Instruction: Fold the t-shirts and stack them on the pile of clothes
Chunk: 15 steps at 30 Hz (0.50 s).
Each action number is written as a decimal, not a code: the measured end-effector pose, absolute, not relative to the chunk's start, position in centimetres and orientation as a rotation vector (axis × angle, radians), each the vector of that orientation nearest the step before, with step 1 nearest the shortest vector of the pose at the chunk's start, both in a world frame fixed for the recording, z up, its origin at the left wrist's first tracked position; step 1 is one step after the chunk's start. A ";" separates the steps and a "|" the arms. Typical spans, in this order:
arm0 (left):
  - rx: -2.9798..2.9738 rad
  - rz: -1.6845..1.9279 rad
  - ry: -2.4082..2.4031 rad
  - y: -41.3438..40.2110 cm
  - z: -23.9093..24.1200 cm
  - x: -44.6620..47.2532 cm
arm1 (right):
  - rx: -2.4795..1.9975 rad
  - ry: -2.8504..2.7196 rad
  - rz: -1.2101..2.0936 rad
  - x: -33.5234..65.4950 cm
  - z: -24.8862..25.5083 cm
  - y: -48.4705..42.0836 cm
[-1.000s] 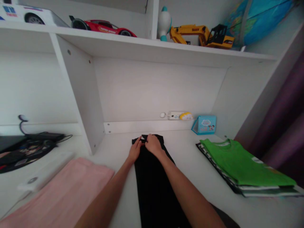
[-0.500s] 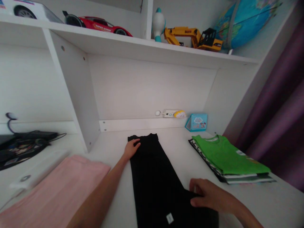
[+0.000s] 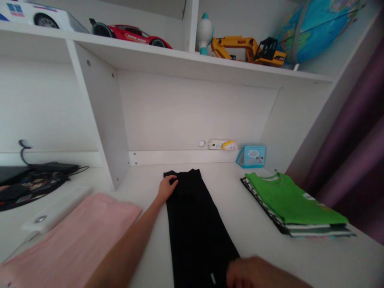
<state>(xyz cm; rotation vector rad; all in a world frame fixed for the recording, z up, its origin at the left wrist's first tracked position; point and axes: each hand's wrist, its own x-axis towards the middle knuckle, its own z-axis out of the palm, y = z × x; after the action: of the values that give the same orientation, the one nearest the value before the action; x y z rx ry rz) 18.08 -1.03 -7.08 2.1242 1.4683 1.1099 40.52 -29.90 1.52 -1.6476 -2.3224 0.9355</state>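
**Two hands on a black garment**

The black garment point(image 3: 195, 224) lies flat and lengthwise at the middle of the white desk point(image 3: 240, 208). The left hand point(image 3: 167, 188) presses its far corner at 11 o'clock, fingers spread flat. The right hand point(image 3: 255, 274) rests on the near end at 5 o'clock; its grip cannot be told. A green shirt point(image 3: 291, 200) tops a folded stack at 3 o'clock, a pink cloth point(image 3: 75, 244) lies at 8 o'clock.

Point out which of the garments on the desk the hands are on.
The black garment in the middle, under the left hand and right hand; the pink and green ones lie untouched.
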 end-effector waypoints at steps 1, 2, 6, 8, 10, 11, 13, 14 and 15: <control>2.128 1.110 1.465 -1.0 -7.1 18.1 | -1.626 -2.296 0.893 40.8 2.3 -28.1; 2.132 1.110 1.463 -1.0 -7.1 18.1 | -1.605 -2.276 0.841 41.0 3.0 -25.7; 2.132 1.124 1.461 -1.1 -7.1 18.0 | -1.756 -2.147 0.566 42.0 3.1 -13.8; 2.127 1.136 1.460 -1.2 -7.0 18.0 | -1.850 -2.079 0.481 42.1 1.9 -8.2; 2.116 1.148 1.463 -1.3 -7.0 18.0 | -1.918 -2.031 0.401 41.9 0.6 -3.9; 2.109 1.155 1.466 -1.3 -7.0 18.0 | -1.940 -2.020 0.362 41.8 -0.1 -2.3; 2.095 1.173 1.473 -1.4 -6.9 18.1 | -1.958 -2.037 0.296 41.5 -1.1 0.1; 2.088 1.183 1.475 -1.4 -6.9 18.1 | -1.959 -2.064 0.273 41.5 -1.5 1.0; 2.081 1.194 1.476 -1.4 -6.9 18.1 | -1.958 -2.099 0.258 41.5 -1.8 1.8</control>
<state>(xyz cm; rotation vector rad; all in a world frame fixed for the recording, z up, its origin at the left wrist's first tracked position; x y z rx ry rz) 18.11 -1.40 -6.90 2.0814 1.4765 1.1939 41.48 1.80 -1.78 -1.9576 -2.0988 0.2575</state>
